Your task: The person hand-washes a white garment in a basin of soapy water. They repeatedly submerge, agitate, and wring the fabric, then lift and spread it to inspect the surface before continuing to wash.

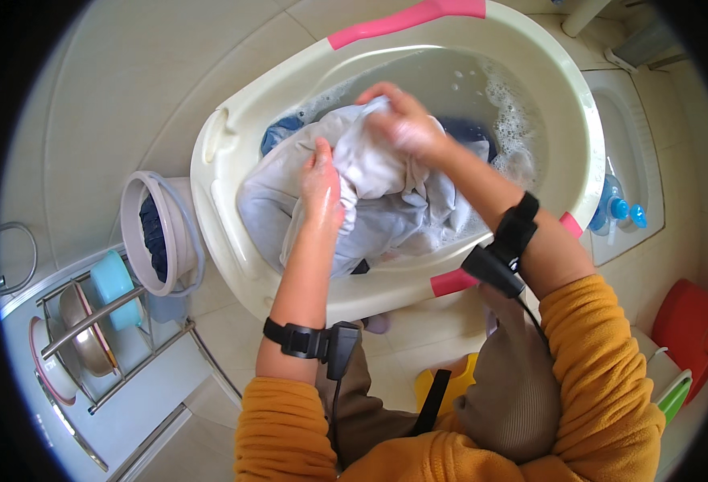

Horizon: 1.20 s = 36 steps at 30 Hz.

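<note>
A wet white cloth garment lies bunched in a cream plastic tub with pink grips, partly in soapy water. My left hand holds the garment's gathered edge at its left side, thumb up. My right hand, blurred, grips a raised fold of the same cloth near the middle of the tub. Blue cloth shows at the tub's left end, and dark blue cloth lies under water behind my right wrist. Suds float at the right.
Left of the tub stands a pale bucket with dark cloth inside; nearer is a metal rack with bowls. Blue-capped bottles stand at the right by a squat toilet. A red basin is at the lower right.
</note>
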{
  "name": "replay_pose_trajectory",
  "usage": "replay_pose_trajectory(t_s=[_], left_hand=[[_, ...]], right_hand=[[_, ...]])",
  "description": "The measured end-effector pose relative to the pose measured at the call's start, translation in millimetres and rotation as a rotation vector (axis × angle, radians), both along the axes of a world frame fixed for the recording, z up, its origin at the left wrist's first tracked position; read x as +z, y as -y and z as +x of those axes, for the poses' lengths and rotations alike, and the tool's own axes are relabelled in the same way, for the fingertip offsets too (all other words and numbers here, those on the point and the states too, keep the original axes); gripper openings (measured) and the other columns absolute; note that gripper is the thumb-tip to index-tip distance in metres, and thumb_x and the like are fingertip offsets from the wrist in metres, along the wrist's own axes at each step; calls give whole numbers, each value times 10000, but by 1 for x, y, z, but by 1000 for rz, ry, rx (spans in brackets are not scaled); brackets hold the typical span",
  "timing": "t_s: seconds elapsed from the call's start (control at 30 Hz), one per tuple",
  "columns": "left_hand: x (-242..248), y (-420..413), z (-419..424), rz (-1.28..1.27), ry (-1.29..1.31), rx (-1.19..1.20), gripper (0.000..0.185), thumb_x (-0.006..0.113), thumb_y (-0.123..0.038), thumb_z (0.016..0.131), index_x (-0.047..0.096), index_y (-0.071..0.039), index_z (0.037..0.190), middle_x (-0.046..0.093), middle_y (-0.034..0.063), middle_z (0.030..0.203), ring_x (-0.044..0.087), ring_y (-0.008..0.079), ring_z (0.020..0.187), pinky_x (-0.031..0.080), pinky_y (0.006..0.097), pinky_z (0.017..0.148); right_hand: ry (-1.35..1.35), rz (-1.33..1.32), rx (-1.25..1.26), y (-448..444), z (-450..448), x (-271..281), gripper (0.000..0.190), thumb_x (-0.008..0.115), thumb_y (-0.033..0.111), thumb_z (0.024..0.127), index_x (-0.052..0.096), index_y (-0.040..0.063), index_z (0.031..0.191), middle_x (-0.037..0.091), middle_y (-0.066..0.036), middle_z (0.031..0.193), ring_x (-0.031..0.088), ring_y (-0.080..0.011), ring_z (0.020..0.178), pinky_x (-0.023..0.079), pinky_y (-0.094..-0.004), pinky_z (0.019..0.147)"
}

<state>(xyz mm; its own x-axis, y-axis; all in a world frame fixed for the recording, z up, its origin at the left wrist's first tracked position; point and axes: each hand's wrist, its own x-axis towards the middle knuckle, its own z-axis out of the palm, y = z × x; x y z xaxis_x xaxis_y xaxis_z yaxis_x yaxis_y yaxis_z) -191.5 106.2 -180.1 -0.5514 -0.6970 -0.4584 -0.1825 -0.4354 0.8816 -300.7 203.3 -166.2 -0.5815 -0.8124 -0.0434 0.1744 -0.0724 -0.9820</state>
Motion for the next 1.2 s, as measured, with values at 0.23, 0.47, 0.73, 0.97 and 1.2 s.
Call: replay_pose_trajectory(t_s=[0.23,0.47,0.73,0.97,1.2], left_hand=[[-10,-33,-1,485,-176,-67,398,323,-347,900,454,-25,1094,502,58,1037,497,143,935,434,300,768],[-17,-29,2,432,-279,-291,578,251,-517,844,445,-45,1116,494,104,1113,522,222,967,430,351,827],[-5,-35,-4,467,-188,-238,524,363,-447,854,437,-17,1145,504,76,1107,509,202,984,421,334,834],[24,-10,-6,315,-40,-334,431,499,-351,832,505,32,1028,557,72,948,528,126,870,422,264,756],[8,-5,-3,-404,-94,-343,194,472,-204,866,518,-21,821,438,-51,700,359,37,634,315,175,577]], right_hand=[[-937,382,-372,18,30,4,426,511,369,763,533,81,450,519,-143,476,516,-325,449,433,-393,454],[-921,295,-192,10,26,-1,443,456,360,805,558,74,481,515,-131,466,511,-305,430,415,-387,428],[-985,305,-226,5,23,-14,378,520,284,783,529,62,478,486,-126,452,472,-318,410,398,-386,421],[-86,220,-267,-8,-34,-35,483,518,462,777,595,-15,768,534,-108,586,507,-184,591,406,-331,564],[100,300,-178,-20,-41,-38,456,541,458,764,603,15,675,466,-36,581,426,-136,572,382,-272,568]])
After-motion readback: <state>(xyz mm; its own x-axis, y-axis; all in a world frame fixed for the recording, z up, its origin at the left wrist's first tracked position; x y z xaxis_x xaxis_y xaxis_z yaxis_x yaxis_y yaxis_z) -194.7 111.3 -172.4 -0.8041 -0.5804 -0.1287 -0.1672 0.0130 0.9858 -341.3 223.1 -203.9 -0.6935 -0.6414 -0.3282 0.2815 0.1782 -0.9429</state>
